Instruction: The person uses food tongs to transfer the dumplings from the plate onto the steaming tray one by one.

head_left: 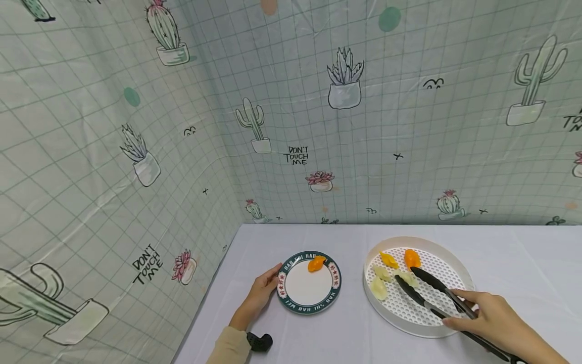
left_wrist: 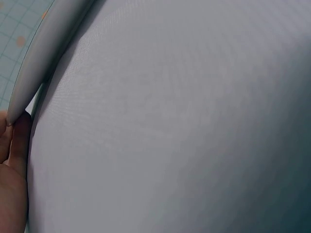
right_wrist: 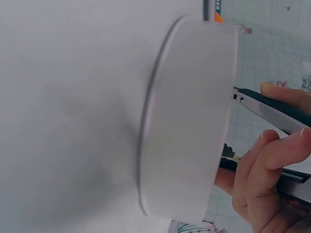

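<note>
A round white plate with a dark-green rim sits at your left, black-and-silver tongs at your right.
Your left hand pinches its left edge; an orange piece lies near the far rim. Your right hand grips the tongs, tips apart, over a round, cream, perforated tray of pale-yellow pieces, a yellow piece and another orange piece. Beneath: a white tabletop; behind: cactus-print cloth walls.

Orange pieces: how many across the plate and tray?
2: one orange piece on the plate, toward its far rim; another orange piece in the white tray, by one tip of the tongs. I left out the yellow piece beside it; the tongs might hide more.
</note>
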{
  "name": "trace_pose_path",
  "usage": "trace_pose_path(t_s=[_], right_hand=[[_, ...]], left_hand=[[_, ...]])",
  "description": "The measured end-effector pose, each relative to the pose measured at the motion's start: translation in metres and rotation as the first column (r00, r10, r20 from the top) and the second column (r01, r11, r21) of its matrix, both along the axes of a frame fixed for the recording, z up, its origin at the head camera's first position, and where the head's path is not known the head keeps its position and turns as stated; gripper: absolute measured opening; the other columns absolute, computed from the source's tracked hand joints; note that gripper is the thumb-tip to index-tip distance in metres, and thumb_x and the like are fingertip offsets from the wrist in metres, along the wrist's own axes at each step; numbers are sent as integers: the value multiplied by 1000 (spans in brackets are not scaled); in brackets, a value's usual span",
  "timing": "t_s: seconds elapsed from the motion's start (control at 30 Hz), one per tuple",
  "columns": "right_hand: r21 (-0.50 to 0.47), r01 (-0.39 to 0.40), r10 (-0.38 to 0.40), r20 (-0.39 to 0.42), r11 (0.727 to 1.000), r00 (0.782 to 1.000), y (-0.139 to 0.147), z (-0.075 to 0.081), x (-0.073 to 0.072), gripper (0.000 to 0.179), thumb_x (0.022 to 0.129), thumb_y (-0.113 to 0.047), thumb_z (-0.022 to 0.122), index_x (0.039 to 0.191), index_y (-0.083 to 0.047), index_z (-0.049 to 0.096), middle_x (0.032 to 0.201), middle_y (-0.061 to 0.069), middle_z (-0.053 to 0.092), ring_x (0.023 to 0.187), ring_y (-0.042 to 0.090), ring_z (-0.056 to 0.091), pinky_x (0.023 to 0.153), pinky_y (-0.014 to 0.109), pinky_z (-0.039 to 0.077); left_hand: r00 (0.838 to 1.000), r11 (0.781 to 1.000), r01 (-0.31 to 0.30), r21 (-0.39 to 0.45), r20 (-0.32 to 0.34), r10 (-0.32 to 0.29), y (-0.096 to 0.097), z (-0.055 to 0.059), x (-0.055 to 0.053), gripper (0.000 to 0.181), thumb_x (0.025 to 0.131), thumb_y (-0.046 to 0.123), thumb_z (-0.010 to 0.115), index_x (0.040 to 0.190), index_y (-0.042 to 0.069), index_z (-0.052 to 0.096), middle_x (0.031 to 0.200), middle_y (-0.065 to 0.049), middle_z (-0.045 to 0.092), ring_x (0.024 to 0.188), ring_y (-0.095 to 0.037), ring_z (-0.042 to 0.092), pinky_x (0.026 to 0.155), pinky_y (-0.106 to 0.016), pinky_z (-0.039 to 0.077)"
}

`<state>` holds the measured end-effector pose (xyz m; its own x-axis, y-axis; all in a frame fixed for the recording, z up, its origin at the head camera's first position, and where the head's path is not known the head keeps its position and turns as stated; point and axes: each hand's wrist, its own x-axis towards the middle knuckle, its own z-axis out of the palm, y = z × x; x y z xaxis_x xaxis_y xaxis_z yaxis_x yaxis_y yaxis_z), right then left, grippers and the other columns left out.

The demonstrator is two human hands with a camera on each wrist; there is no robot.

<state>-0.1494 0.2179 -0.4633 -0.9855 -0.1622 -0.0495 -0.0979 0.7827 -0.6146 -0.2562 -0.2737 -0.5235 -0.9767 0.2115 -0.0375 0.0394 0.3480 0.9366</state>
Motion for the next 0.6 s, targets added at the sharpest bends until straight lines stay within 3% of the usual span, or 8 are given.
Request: trace_pose_path(t_s=[0.2, 0.37, 0.6], right_hand=[[-24, 23, -24, -64, 999, 998, -7, 12, -1, 72, 81, -33, 82, 127, 17, 57, 88, 9, 68, 62, 11, 53, 47, 23, 42], [-86, 20, -26, -65, 996, 998, -24, 20, -5, 72, 82, -34, 81, 130, 15, 56, 89, 9, 69, 67, 13, 60, 48, 24, 46], [-176, -33, 17, -87, 984, 996, -60, 26, -14, 75, 79, -33, 84, 132, 12, 57, 72, 1, 54, 64, 11, 53, 47, 23, 44]], left_hand=[[1000, 1000, -11, 1, -5, 11, 0, -3, -2, 45, 105, 4, 45, 149, -5, 39, 155, -23, 35, 145, -40, 27, 117, -51, 26], [1000, 1000, -6, 11, -8, 6, -1, -3, -1, 45, 105, 3, 45, 149, -6, 39, 155, -24, 35, 145, -41, 27, 117, -52, 26], [1000, 1000, -2, -7, 0, 2, -1, -1, -1, 45, 106, 6, 45, 149, -4, 40, 155, -21, 36, 145, -39, 27, 118, -49, 25]])
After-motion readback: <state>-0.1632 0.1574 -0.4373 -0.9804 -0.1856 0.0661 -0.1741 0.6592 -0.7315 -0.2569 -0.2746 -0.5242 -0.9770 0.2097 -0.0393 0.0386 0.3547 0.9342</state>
